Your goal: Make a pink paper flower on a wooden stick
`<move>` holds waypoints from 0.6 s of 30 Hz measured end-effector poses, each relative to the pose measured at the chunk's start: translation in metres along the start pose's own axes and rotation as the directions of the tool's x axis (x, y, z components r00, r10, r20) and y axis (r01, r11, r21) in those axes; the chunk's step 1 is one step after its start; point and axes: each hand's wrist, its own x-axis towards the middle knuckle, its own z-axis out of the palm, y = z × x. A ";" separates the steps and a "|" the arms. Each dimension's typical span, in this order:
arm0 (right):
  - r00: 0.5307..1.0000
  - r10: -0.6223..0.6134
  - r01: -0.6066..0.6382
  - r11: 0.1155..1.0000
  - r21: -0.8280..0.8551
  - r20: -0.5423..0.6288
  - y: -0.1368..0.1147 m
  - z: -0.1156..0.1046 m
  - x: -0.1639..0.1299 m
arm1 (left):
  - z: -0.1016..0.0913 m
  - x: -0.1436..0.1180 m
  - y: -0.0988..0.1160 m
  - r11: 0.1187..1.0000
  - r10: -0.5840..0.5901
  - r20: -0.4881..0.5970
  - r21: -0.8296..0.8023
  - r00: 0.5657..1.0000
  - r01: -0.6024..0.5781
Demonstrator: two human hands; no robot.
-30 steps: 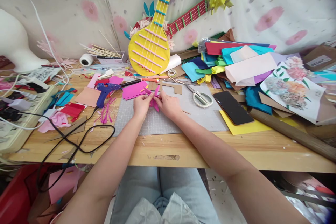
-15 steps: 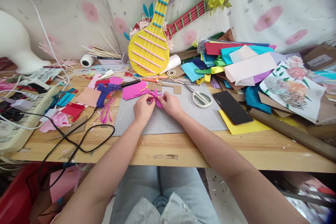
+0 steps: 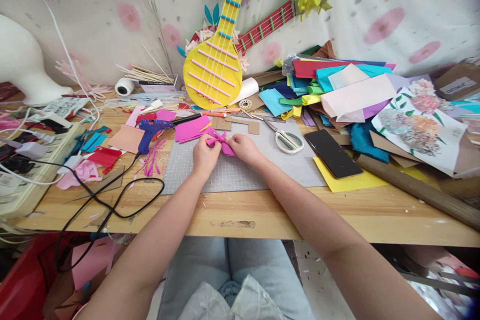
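Both the left hand (image 3: 204, 154) and the right hand (image 3: 244, 148) are pinching a magenta paper piece (image 3: 222, 143), which looks light, thin and easily creased, best gripped at its folded middle.

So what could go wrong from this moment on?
Both the left hand and right hand pinch a small pink paper piece; it could tear or crease wrongly. The blue glue gun lies close to the left; its cable loops by the forearm and might snag.
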 end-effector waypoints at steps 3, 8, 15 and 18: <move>1.000 -0.002 0.002 1.000 -0.008 -0.003 -0.001 -0.001 0.000 | 0.001 0.000 0.000 0.999 0.027 0.012 -0.030 1.000 -0.027; 1.000 -0.015 0.015 0.999 -0.036 0.001 0.000 -0.001 0.001 | 0.003 0.002 -0.005 0.995 0.084 0.008 -0.055 0.996 -0.083; 0.999 -0.008 0.011 0.998 -0.057 0.049 0.000 -0.004 0.000 | 0.006 0.004 -0.011 0.990 0.045 0.054 -0.138 0.998 -0.038; 0.998 -0.027 0.031 0.997 -0.075 0.054 -0.002 -0.004 0.000 | 0.007 0.003 -0.011 0.986 0.017 0.063 -0.164 0.998 -0.007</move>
